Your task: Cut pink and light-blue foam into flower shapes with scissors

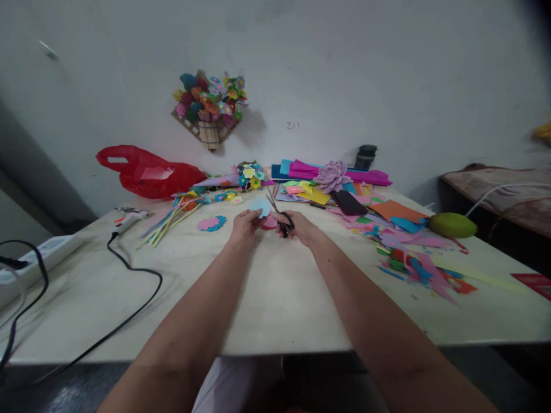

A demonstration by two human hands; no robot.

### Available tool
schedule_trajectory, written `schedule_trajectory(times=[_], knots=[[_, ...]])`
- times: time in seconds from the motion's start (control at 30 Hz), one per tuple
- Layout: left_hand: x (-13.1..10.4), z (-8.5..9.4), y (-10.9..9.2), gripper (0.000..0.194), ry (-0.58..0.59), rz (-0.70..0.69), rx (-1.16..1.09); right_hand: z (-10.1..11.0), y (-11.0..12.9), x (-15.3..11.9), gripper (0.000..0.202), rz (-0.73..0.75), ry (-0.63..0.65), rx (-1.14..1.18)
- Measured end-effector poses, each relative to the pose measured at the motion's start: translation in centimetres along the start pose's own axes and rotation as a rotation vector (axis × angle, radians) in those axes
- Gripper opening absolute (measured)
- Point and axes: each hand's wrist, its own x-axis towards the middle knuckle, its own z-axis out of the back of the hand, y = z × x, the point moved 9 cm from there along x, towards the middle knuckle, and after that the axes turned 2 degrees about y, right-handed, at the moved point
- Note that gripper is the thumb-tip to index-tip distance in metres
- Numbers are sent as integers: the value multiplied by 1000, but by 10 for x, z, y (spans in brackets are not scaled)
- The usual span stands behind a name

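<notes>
Between the thumb and fingers of my left hand (246,225) is a light blue paper piece (260,206) with a rounded outline. Black-handled scissors (286,222) are in my right hand (300,228), their blades parted and pointing up and to the left, beside the blue piece. A pink piece (269,222) shows just below the blue one, between the hands; whether a hand holds it I cannot tell. Scalloped pink and blue pieces (212,223) lie on the table to the left of my left hand.
A glue gun (129,219) with a black cord lies left, near a power strip (47,258) and a red bag (150,175). Paper strips (172,221) lie nearby. Colored scraps (422,264), a phone (348,202) and a green fruit (451,225) are on the right.
</notes>
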Motion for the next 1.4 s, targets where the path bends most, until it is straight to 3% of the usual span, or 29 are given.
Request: schedule_trajectory(times=[0.27,0.67,1.4], knots=[[1,2,1,20,-36,23,-53,-9,-1,-3,37,19,117,-70],[2,8,2,15,-76,30,-90,-15,0,-7,30,-5,179,-115],[0,7,3,10,-84,6,-86,-24,-4,-5,34,-20,166,-167]])
